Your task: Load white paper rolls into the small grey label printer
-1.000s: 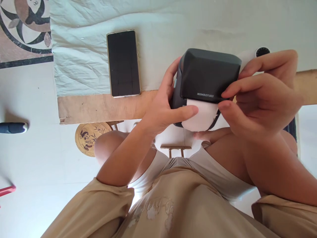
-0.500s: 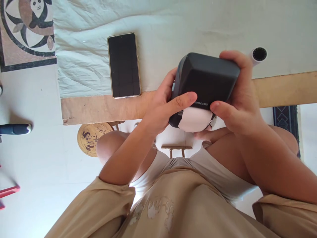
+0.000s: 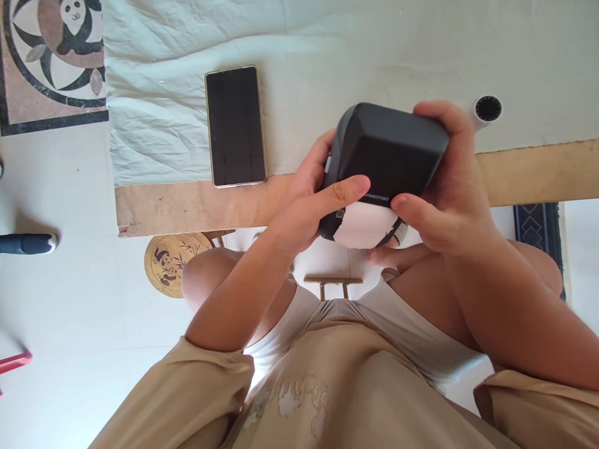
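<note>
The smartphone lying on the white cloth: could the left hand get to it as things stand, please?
Probably yes. The smartphone lies face up with nothing between it and the left hand, but that hand, like the right hand, is gripping the black label printer and would have to let go.

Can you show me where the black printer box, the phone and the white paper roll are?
label printer (image 3: 390, 146), head view, on its dark top face.
phone (image 3: 235, 125), head view, on the middle of its dark screen.
paper roll (image 3: 486, 110), head view, on its dark round end.
</note>
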The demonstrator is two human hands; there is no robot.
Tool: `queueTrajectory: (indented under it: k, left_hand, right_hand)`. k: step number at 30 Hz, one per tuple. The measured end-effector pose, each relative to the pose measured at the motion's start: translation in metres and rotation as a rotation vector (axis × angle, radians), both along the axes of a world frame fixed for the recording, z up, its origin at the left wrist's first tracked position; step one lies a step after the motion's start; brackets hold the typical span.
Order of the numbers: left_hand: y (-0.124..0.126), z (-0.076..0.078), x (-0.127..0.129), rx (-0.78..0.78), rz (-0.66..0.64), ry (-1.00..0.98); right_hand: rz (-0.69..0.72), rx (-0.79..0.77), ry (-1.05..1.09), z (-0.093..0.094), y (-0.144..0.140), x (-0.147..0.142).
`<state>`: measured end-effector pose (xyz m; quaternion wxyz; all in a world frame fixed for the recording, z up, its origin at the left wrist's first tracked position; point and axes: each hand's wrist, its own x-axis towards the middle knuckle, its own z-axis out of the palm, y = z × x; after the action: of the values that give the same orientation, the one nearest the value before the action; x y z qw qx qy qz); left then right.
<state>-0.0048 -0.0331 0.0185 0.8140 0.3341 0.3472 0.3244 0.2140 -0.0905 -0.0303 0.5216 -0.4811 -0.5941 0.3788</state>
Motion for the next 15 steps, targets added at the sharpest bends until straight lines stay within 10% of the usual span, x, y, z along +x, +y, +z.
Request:
queueTrajectory:
  k: [15]
  left_hand:
    - [0.007, -0.028, 0.001, 0.027, 0.049, -0.178]
  right_hand:
    - [0.032, 0.029, -0.016, -0.011, 0.006, 0.002]
